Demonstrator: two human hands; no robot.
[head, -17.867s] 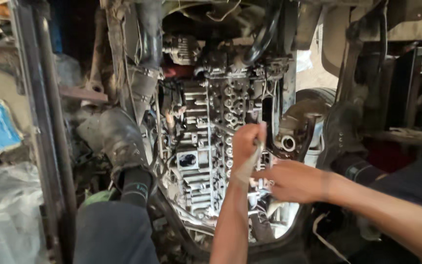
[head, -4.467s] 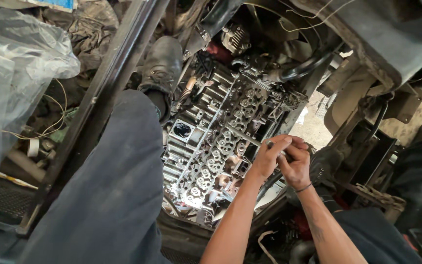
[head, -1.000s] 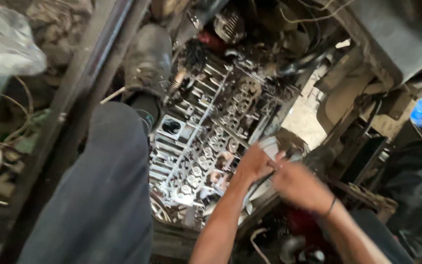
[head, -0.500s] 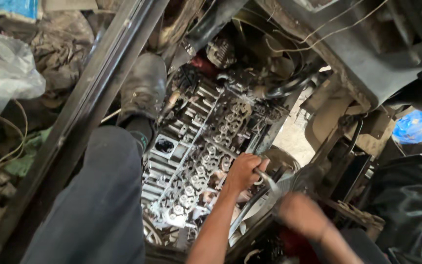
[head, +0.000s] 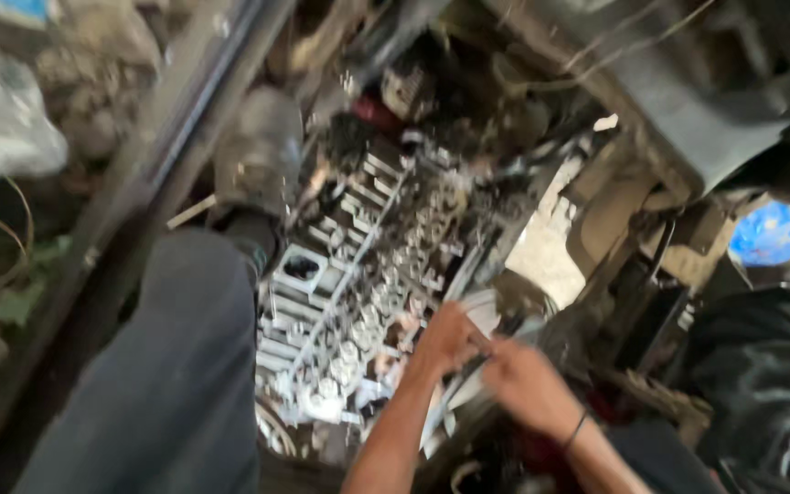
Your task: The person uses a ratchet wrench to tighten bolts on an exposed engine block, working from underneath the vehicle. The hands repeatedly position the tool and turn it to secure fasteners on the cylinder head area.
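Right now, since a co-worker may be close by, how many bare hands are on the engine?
2. The left hand is at the engine's near edge; the right hand is beside it, touching. No others show.

Motion blur and frame edges hide much of the scene.

The whole view is smeared, so the engine top (head: 358, 293) shows no fine parts. What the left hand (head: 445, 340) and right hand (head: 525, 382) pinch between them cannot be told. Both forearms run off the bottom edge, as does the trouser leg (head: 166, 384). The blue object (head: 765, 233) at right is half hidden.
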